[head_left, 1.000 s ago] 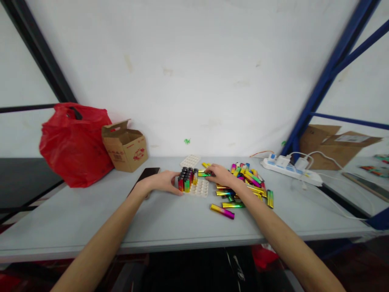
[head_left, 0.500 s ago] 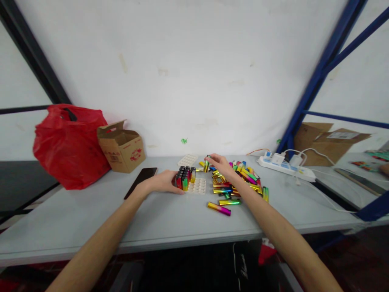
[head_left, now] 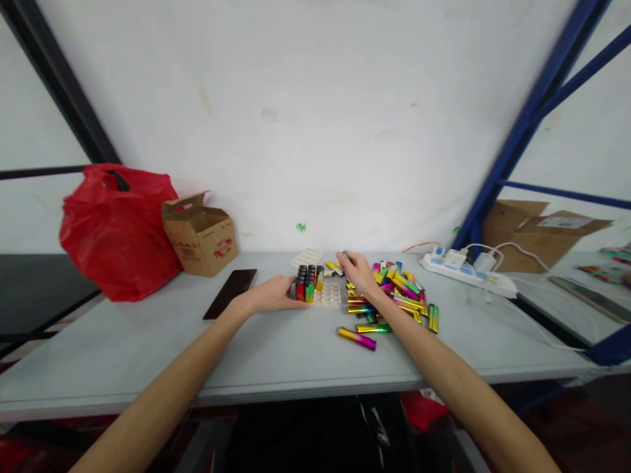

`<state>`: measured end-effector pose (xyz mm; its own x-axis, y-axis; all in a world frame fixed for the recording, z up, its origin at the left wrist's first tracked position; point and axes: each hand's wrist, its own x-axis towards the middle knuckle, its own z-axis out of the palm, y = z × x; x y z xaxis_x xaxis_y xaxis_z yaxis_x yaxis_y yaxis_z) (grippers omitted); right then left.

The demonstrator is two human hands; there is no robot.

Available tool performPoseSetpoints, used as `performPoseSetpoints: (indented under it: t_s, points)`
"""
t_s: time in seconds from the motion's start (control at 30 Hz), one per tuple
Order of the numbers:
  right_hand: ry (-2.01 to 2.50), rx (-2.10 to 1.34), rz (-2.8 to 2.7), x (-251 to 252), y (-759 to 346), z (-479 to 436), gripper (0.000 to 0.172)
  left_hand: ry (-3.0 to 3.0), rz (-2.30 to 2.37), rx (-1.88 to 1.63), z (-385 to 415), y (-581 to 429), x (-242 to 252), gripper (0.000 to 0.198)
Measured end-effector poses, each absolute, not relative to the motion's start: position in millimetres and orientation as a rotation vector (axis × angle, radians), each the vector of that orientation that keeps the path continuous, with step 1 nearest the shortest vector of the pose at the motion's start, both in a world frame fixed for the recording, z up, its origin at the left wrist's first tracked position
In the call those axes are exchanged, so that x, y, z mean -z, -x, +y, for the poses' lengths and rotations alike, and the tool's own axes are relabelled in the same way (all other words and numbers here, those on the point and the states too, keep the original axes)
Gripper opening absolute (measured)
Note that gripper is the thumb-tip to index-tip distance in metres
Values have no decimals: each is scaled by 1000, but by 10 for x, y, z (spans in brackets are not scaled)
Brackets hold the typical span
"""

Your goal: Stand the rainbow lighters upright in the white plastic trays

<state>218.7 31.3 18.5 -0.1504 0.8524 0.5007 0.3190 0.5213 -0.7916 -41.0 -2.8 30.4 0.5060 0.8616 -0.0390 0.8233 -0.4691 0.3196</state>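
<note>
My left hand (head_left: 277,293) curls around the left side of a block of upright lighters (head_left: 309,293) with black tops and shiny coloured bodies. They stand in the left part of a white tray (head_left: 331,295) with round sockets; sockets on the right side show bare. My right hand (head_left: 359,272), raised above the table, pinches a lighter (head_left: 346,255) of which only a green end shows. Below and right of it lies a loose pile of metallic lighters (head_left: 408,286). One yellow-and-purple lighter (head_left: 357,338) lies apart, nearest the front edge.
A second white tray (head_left: 306,257) lies near the wall. To the left are a dark phone (head_left: 231,293), an open cardboard box (head_left: 201,238) and a red plastic bag (head_left: 118,233). A power strip (head_left: 470,274) with chargers and cables sits at the right, near a blue metal frame (head_left: 517,131).
My right hand has turned, so its lighter is now mostly hidden by the fingers. My left hand stays at the upright lighters. The whole view has shifted slightly.
</note>
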Motion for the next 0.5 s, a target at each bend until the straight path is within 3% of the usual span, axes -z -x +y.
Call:
performPoseSetpoints:
  t_s: [0.27, 0.5]
  points:
    - [1110, -477, -1806, -181, -2127, 299, 33, -2451, 1417, -171, -32, 406, -303, 61]
    - [1030, -513, -1866, -213, -2113, 223, 41, -2449, 1412, -168, -62, 395, -343, 59]
